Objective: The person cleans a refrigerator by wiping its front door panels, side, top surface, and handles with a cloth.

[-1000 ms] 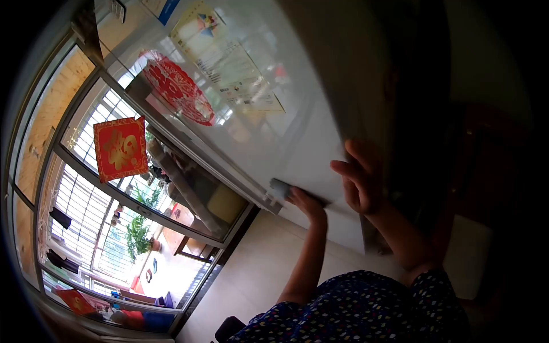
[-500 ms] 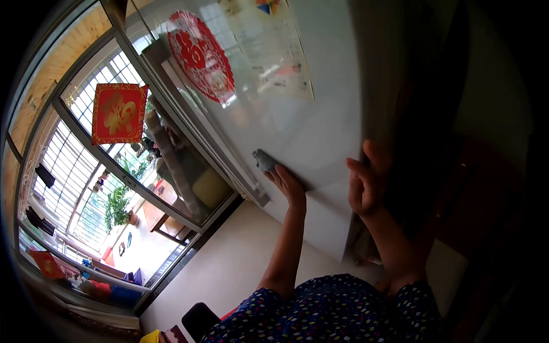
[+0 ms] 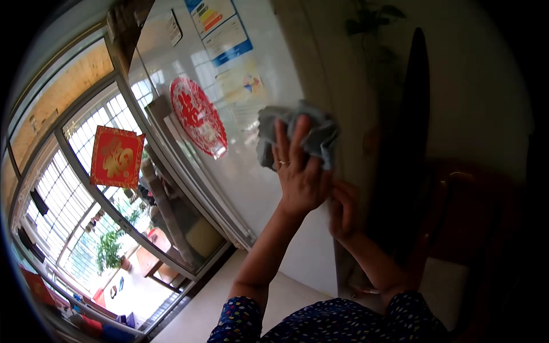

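Observation:
My left hand, with a ring on one finger, presses a crumpled grey cloth against the white refrigerator door. Its fingers lie over the cloth, which bunches out past the fingertips near the door's right edge. Just right of and below it is my right hand, dim and loosely bent, with nothing visible in it. Whether it touches the refrigerator cannot be made out. To the left of the cloth, a red round paper-cut decoration is stuck on the door, with an energy label higher up.
On the left, a sliding glass door bears a red square decoration. Beyond it are a potted plant and a wooden table. A dark red chair stands in shadow at right, near a tall dark pointed shape.
My left hand and the cloth have moved up and right across the refrigerator door, and more cloth shows. My right hand has come lower and closer to the left. The view has tilted upward.

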`<state>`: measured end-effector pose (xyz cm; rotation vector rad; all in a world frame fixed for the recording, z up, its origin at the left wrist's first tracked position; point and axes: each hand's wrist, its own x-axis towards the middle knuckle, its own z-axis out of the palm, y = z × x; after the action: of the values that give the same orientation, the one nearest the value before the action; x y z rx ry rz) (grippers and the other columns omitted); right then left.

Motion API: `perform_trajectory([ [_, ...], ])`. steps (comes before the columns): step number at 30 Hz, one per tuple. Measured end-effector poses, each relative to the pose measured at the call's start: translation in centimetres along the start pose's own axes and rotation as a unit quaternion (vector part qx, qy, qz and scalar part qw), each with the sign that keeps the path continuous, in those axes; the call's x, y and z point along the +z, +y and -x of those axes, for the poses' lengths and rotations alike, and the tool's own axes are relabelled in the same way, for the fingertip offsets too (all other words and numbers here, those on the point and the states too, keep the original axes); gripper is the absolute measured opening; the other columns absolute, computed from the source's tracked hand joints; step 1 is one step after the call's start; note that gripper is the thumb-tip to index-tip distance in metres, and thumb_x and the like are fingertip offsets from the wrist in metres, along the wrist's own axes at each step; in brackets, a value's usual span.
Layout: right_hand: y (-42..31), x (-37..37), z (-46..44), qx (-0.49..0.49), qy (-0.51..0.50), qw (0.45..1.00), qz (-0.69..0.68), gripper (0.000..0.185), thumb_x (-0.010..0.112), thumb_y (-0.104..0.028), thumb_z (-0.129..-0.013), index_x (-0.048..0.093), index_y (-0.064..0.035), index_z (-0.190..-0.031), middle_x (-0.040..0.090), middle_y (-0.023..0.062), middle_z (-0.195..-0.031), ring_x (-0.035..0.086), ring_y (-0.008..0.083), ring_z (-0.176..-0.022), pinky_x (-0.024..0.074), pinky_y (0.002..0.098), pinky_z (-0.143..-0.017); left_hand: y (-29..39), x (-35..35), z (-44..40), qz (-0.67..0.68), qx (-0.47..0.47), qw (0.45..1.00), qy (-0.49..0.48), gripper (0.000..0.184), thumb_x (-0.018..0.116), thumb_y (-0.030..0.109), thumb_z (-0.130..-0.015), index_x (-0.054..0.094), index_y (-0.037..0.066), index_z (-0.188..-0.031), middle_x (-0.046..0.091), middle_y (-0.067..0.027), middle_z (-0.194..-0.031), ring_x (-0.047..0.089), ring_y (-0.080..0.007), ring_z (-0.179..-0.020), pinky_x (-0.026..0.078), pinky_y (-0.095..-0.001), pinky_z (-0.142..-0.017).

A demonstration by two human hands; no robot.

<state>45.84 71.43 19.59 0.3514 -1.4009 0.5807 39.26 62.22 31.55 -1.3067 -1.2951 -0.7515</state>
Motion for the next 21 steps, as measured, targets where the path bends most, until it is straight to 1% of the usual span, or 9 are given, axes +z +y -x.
perform_trajectory([
  [3, 0.3, 0.2, -0.3, -0.025, -0.004, 1.0, 0.004, 0.026, 0.043, -0.015, -0.104, 0.06, -0.0005, -0.117, 0.062, 0.0213, -0.121, 0.059, 0.035, -0.106, 0.0463, 0.043, -0.092, 1.3, -0.7, -5.1, -0.075, 0.052, 0.993, -0.077, 0.061, 0.071, 0.018, -0.076, 0.063, 0.021, -0.136, 0.042, -0.0015, -0.158, 0.025, -0.0446, -0.149, 0.024, -0.0642, -0.115],
  [6, -0.1, -0.4, -0.6, -0.049, -0.002, 0.999, -0.017, 0.025, 0.045, -0.013, -0.103, 0.063, -0.002, -0.116, 0.062, 0.0205, -0.122, 0.06, 0.0341, -0.106, 0.0462, 0.0433, -0.092, -1.7, -1.9, -11.0, -0.096, 0.063, 0.993, 0.003, 0.046, 0.066, 0.017, -0.084, 0.068, 0.012, -0.129, 0.044, -0.0067, -0.154, 0.023, -0.0418, -0.15, 0.027, -0.0563, -0.118],
  [8, -0.7, -1.5, -1.2, -0.018, -0.054, 0.998, -0.021, 0.024, 0.048, -0.01, -0.1, 0.065, -0.0034, -0.116, 0.062, 0.02, -0.122, 0.06, 0.0343, -0.107, 0.0459, 0.0435, -0.092, -3.2, -2.4, -15.3, -0.116, 0.111, 0.985, 0.058, 0.042, 0.066, 0.019, -0.086, 0.067, 0.008, -0.127, 0.048, -0.0079, -0.149, 0.029, -0.0424, -0.147, 0.032, -0.0589, -0.112],
  [11, -1.4, -3.2, -4.3, -0.029, -0.034, 0.998, 0.055, 0.024, 0.051, -0.007, -0.097, 0.065, -0.0033, -0.117, 0.06, 0.019, -0.126, 0.059, 0.0337, -0.111, 0.0454, 0.044, -0.093, -3.2, -2.6, -18.9, -0.117, 0.094, 0.987, 0.062, 0.04, 0.061, 0.021, -0.092, 0.064, 0.005, -0.129, 0.047, -0.011, -0.148, 0.026, -0.0453, -0.147, 0.03, -0.0628, -0.112],
  [13, -1.7, -3.5, -8.4, -0.036, 0.014, 0.998, 0.055, 0.027, 0.05, -0.01, -0.099, 0.062, -0.0023, -0.122, 0.058, 0.0192, -0.13, 0.056, 0.0324, -0.119, 0.0421, 0.0437, -0.099, -2.4, -2.3, -18.8, -0.131, 0.091, 0.985, 0.065, 0.041, 0.06, 0.021, -0.093, 0.062, 0.004, -0.131, 0.046, -0.0117, -0.148, 0.024, -0.0453, -0.148, 0.029, -0.0639, -0.113],
  [15, -2.0, -3.4, -13.4, -0.019, 0.01, 0.997, 0.075, 0.035, 0.047, -0.016, -0.102, 0.054, 0.0001, -0.133, 0.051, 0.0209, -0.139, 0.049, 0.03, -0.129, 0.0362, 0.0415, -0.107, -1.5, -2.3, -17.9, -0.126, 0.06, 0.989, 0.049, 0.047, 0.057, 0.023, -0.095, 0.056, 0.002, -0.136, 0.046, -0.013, -0.149, 0.02, -0.0443, -0.15, 0.025, -0.0657, -0.113],
  [17, -4.0, -0.6, -21.1, -0.006, 0.031, 0.991, -0.127, 0.046, 0.041, -0.026, -0.107, 0.042, 0.0022, -0.144, 0.042, 0.0217, -0.148, 0.04, 0.0288, -0.138, 0.0296, 0.0387, -0.114, -1.6, -1.9, -17.7, -0.116, 0.047, 0.991, 0.05, 0.048, 0.055, 0.023, -0.095, 0.053, 0.002, -0.139, 0.045, -0.0133, -0.15, 0.017, -0.0438, -0.151, 0.023, -0.0658, -0.114],
  [20, -4.4, 3.0, -25.7, 0.051, 0.045, 0.97, -0.235, 0.055, 0.038, -0.034, -0.109, 0.036, 0.0038, -0.148, 0.036, 0.0213, -0.152, 0.036, 0.0302, -0.141, 0.0267, 0.0383, -0.117, -2.2, -2.1, -17.7, -0.078, 0.029, 0.995, 0.055, 0.049, 0.052, 0.016, -0.095, 0.049, 0.002, -0.142, 0.044, -0.0132, -0.152, 0.016, -0.0421, -0.152, 0.02, -0.063, -0.117],
  [21, -3.7, 4.2, -26.4, 0.081, 0.04, 0.956, -0.279, 0.057, 0.037, -0.036, -0.109, 0.034, 0.0042, -0.149, 0.036, 0.0218, -0.152, 0.034, 0.0314, -0.143, 0.0261, 0.0395, -0.118, -2.4, -2.4, -17.8, 0.001, 0.007, 0.999, 0.04, 0.051, 0.052, 0.011, -0.096, 0.046, 0.004, -0.146, 0.04, -0.011, -0.156, 0.017, -0.0401, -0.153, 0.02, -0.0576, -0.119],
])
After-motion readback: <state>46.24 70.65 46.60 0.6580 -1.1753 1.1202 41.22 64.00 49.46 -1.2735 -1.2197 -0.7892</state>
